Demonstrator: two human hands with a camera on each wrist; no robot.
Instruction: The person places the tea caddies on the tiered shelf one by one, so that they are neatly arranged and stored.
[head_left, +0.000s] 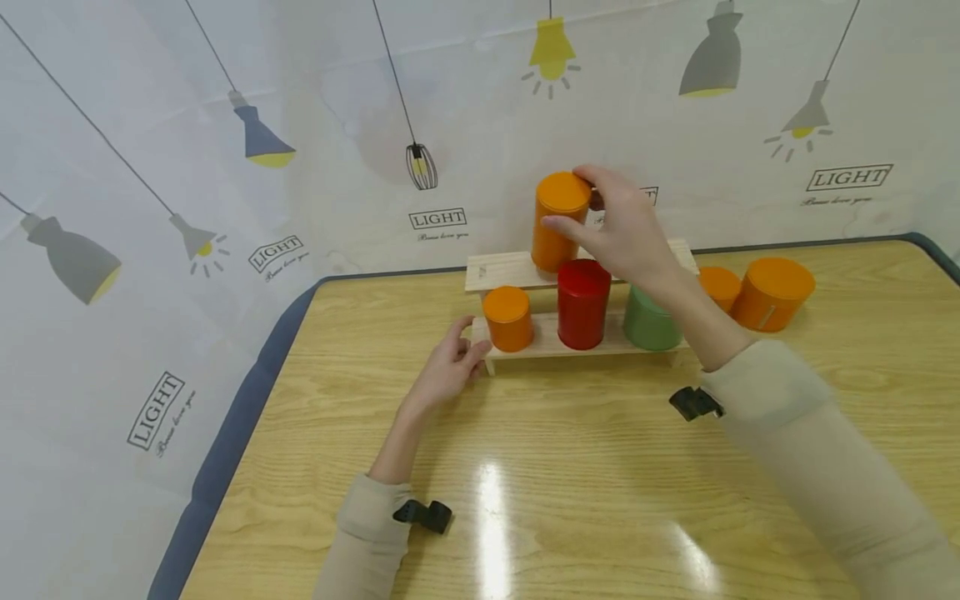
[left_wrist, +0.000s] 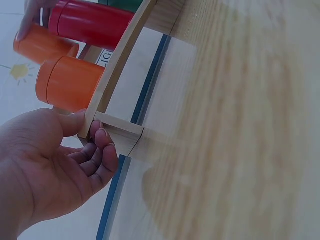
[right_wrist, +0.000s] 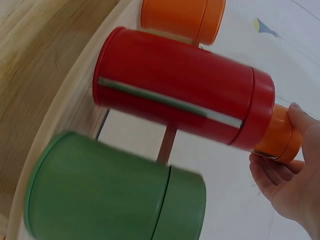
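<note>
A two-tier wooden shelf [head_left: 501, 271] stands near the back of the table. My right hand [head_left: 626, 225] grips a tall orange canister [head_left: 553, 242] near its lid, over the upper tier. On the lower tier, left to right, stand a small orange canister [head_left: 508, 321], a red canister [head_left: 582, 308] and a green canister [head_left: 651, 321]. At the lower tier's left end, my left hand [head_left: 444, 367] holds the board's corner between thumb and fingers, as the left wrist view shows. In the right wrist view the red canister [right_wrist: 180, 85] partly hides the gripped orange one [right_wrist: 280, 132].
Two more orange canisters stand on the table right of the shelf, one larger [head_left: 776, 296] and one partly hidden [head_left: 720, 287] behind my right forearm. A white sheet [head_left: 487, 100] printed with lamps rises behind the table [head_left: 585, 467].
</note>
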